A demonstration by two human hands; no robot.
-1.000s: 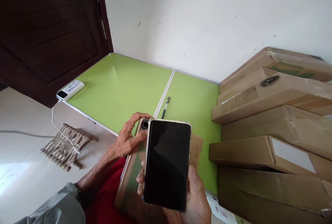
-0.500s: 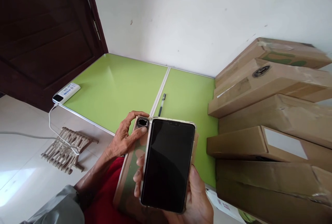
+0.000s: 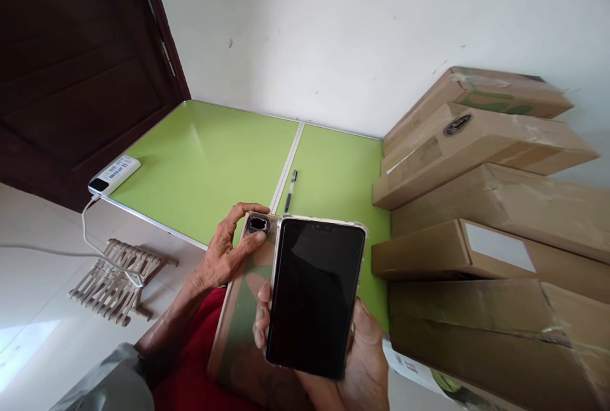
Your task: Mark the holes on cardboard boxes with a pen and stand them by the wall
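Note:
My right hand (image 3: 365, 354) is closed around a smartphone (image 3: 314, 296) in a clear case, its dark screen facing me. The phone is held upright over a cardboard box (image 3: 248, 309) with green printed patches. My left hand (image 3: 233, 246) grips the top corner of this box, thumb beside its dark-edged hole (image 3: 258, 224) and fingers over the far edge. The phone hides much of the box's right side. Beyond the phone, a pen (image 3: 291, 190) lies on the green table (image 3: 214, 157).
Several cardboard boxes (image 3: 476, 309) stand in a row at the right. A white device (image 3: 114, 175) with a cable (image 3: 86, 227) sits at the table's left corner. A slatted wooden stool (image 3: 112, 277) is on the floor at left, near a dark door (image 3: 81, 74).
The phone has shifted slightly right and up relative to the box in my right hand. The left hand keeps its grip on the box. The whole view has moved a little.

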